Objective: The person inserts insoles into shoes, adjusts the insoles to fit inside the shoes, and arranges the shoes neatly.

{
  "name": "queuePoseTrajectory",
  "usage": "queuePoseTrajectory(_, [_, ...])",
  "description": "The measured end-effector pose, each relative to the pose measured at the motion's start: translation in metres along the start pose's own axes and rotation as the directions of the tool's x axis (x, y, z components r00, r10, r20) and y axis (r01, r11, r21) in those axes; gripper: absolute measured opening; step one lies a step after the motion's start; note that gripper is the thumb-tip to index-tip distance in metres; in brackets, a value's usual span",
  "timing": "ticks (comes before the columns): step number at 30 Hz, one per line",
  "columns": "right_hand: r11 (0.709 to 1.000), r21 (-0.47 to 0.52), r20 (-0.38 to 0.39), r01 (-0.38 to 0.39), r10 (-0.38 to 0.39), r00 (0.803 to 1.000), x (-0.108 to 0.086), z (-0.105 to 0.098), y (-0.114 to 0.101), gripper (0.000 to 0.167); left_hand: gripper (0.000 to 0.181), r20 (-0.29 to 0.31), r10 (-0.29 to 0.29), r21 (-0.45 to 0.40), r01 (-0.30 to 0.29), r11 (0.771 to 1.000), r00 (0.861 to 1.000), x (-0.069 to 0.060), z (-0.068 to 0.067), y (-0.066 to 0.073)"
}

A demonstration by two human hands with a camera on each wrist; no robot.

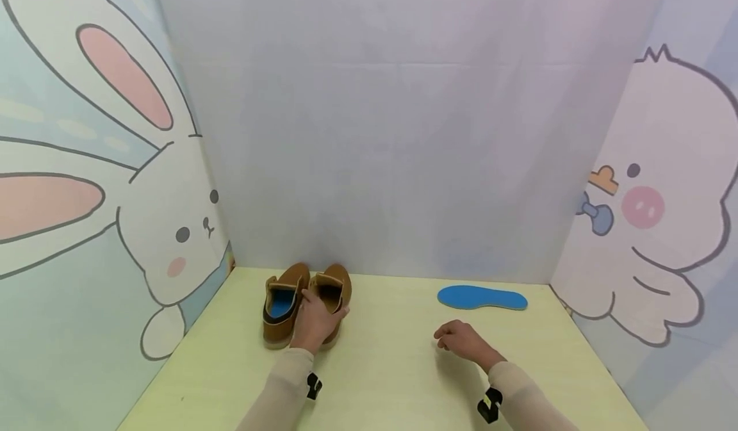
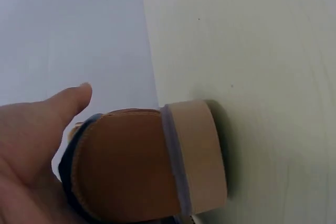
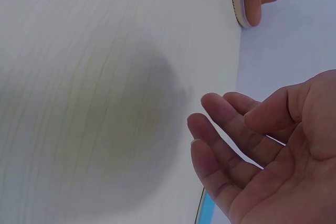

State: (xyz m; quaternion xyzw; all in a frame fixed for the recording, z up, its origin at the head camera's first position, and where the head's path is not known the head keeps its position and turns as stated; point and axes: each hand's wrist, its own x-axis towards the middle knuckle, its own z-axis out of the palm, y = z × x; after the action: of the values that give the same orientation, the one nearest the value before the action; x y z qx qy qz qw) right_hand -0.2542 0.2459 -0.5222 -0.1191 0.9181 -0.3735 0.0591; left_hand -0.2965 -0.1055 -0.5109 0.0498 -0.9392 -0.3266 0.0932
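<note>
Two brown shoes stand side by side at the back left, toes toward the back wall. Inside the left shoe [image 1: 277, 332] a blue insole [image 1: 282, 303] shows; the right shoe [image 1: 344, 284] has a dark brown interior. My left hand [image 1: 314, 322] reaches over the right shoe's heel end, thumb stretched out to the right and apart from the heel in the left wrist view; its other fingers are partly hidden by the shoe. Above the table, my right hand [image 1: 464, 341] hovers with loosely bent fingers and nothing in them. Beyond it lies a loose blue insole [image 1: 482, 297].
The pale yellow table [image 1: 392, 367] meets a plain grey back wall [image 1: 392, 162]. Side panels carry a printed rabbit [image 1: 173, 226] on the left and a printed chick [image 1: 663, 226] on the right. Black straps sit on both sleeves.
</note>
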Motion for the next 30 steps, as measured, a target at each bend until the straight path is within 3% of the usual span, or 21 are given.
queuePoseTrajectory(8, [1.0, 0.013, 0.006, 0.003, -0.003, 1.0, 0.003, -0.002, -0.006, 0.023, 0.109, 0.027, -0.057, 0.095, 0.054, 0.994, 0.998, 0.012, 0.001, 0.006])
queuePoseTrajectory(13, [1.0, 0.022, 0.004, -0.003, 0.003, 1.0, 0.005, 0.0, -0.007, 0.023, 0.096, 0.051, -0.062, 0.13, 0.055, 0.99, 0.997, 0.016, 0.003, 0.011])
queuePoseTrajectory(25, [0.999, 0.03, 0.016, -0.017, 0.016, 1.0, 0.003, 0.004, -0.004, 0.023, 0.096, 0.078, -0.084, 0.172, 0.07, 0.983, 0.993, 0.018, 0.004, 0.01])
queuePoseTrajectory(30, [0.999, 0.029, 0.022, -0.02, 0.019, 1.0, 0.001, 0.005, -0.002, 0.023, 0.089, 0.044, -0.081, 0.184, 0.071, 0.98, 0.996, 0.016, 0.005, 0.004])
